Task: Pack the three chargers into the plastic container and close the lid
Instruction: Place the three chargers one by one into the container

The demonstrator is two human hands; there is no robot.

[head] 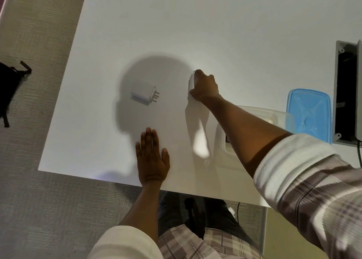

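Note:
A white charger with three metal pins [144, 93] lies on the white table [215, 33], left of centre. My right hand [204, 87] reaches across the table and is closed around a second white charger [191, 82]; only its left side and one pin show. My left hand [151, 156] lies flat on the table near the front edge, fingers together, holding nothing. The clear plastic container [282, 115] stands at the right, largely hidden under my right forearm; something white lies inside it. Its blue lid [309, 114] rests beside it, further right.
A grey recessed cable box [346, 94] is set into the table at the right edge. A black bag [8, 86] lies on the carpet at the left. The table's front edge runs just behind my left wrist.

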